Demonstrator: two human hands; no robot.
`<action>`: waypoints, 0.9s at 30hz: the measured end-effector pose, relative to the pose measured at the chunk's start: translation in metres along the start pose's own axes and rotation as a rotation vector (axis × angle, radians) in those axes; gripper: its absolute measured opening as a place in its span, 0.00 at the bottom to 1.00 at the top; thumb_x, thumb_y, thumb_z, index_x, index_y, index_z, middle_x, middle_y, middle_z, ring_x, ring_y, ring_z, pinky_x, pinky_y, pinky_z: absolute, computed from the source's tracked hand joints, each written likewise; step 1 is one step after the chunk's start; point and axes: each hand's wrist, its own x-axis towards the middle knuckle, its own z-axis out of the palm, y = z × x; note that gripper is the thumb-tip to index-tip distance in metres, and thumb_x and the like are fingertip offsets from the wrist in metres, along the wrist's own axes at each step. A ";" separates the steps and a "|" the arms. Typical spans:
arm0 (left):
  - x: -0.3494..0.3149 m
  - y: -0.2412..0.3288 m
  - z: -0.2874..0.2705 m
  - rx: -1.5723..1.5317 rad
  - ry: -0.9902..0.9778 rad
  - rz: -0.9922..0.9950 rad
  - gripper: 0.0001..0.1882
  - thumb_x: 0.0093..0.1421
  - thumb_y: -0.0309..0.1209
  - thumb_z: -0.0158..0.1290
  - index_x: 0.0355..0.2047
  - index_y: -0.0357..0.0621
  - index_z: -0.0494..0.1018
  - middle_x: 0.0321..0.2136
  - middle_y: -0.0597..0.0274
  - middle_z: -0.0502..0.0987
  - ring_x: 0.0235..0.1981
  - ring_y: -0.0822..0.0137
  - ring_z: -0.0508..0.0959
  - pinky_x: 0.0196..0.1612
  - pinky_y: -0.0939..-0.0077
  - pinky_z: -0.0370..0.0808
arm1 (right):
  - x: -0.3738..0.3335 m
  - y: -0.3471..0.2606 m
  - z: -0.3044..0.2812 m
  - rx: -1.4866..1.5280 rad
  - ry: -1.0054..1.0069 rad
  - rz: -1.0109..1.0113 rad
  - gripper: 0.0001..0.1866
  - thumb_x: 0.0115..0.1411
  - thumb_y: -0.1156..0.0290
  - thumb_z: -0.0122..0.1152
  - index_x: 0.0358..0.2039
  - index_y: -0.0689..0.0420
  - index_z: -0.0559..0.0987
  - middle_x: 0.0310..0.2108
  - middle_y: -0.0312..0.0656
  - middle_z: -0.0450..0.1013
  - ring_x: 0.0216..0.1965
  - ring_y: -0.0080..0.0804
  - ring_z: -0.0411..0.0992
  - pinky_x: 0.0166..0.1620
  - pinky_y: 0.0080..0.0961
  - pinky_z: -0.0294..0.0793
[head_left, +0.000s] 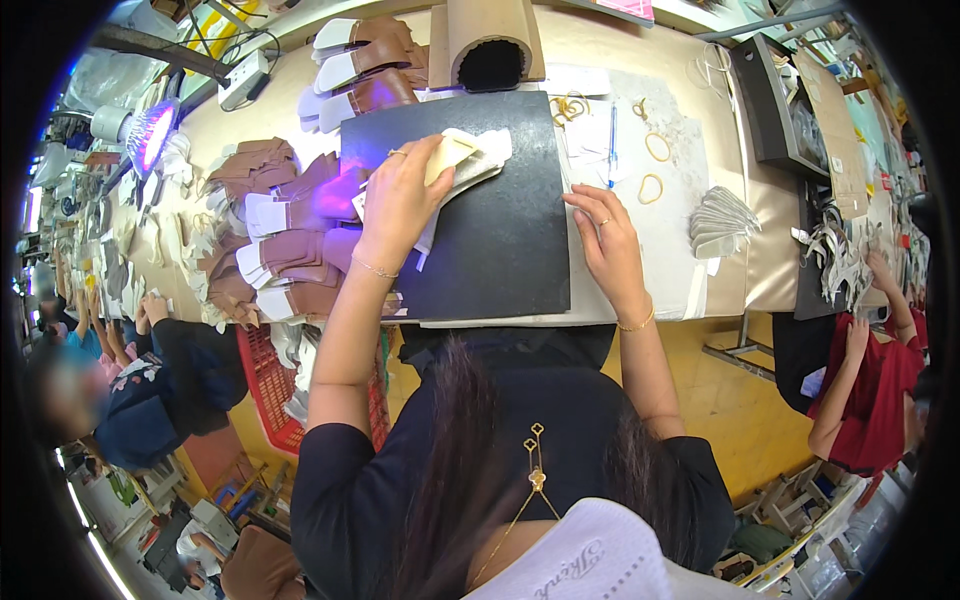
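My left hand (402,195) is closed around a pale yellow piece (455,150) and a stack of thin off-white pieces (492,152). It is over the upper part of a black board (500,250), and the fingers partly hide the stack. Just past the board's right edge is my right hand (608,240), its fingers apart and slightly bent, holding nothing. The fingertips are close to a white sheet (585,150) beside the board; whether they touch it I cannot tell. Left of the board lie bundles of brown leather-like pieces (300,250) with white ends.
A blue pen (613,140) and rubber bands (657,147) lie right of the board, with fanned grey pieces (722,222) farther right. Behind the board stands a tan half-round block (490,30). A lamp (152,135) shines purple at left. A co-worker in red (870,390) sits at right.
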 end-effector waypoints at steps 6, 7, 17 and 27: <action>-0.032 0.032 0.002 -0.247 0.190 0.112 0.24 0.53 0.34 0.67 0.49 0.40 0.76 0.37 0.49 0.81 0.37 0.51 0.81 0.42 0.60 0.77 | -0.008 -0.014 -0.003 0.210 -0.066 0.028 0.17 0.60 0.75 0.64 0.51 0.59 0.78 0.48 0.44 0.76 0.46 0.34 0.76 0.47 0.25 0.73; -0.039 0.043 0.006 -0.270 0.173 0.166 0.25 0.53 0.34 0.67 0.50 0.39 0.75 0.37 0.49 0.80 0.36 0.51 0.80 0.41 0.60 0.76 | -0.012 -0.019 0.001 0.357 -0.192 0.150 0.22 0.59 0.73 0.67 0.54 0.60 0.76 0.48 0.43 0.76 0.44 0.30 0.75 0.46 0.23 0.72; -0.009 -0.008 0.011 0.300 0.047 0.084 0.43 0.47 0.48 0.69 0.57 0.35 0.68 0.52 0.42 0.76 0.54 0.45 0.75 0.60 0.54 0.67 | -0.007 0.008 -0.037 0.234 -0.064 0.459 0.26 0.63 0.73 0.63 0.60 0.65 0.69 0.29 0.40 0.78 0.29 0.22 0.75 0.34 0.21 0.74; 0.014 -0.026 0.026 0.162 -0.369 0.093 0.42 0.54 0.44 0.66 0.64 0.36 0.63 0.53 0.40 0.73 0.56 0.43 0.72 0.59 0.56 0.69 | 0.007 0.013 -0.022 -0.136 -0.043 0.175 0.24 0.57 0.67 0.69 0.53 0.62 0.78 0.34 0.46 0.74 0.36 0.40 0.74 0.42 0.35 0.73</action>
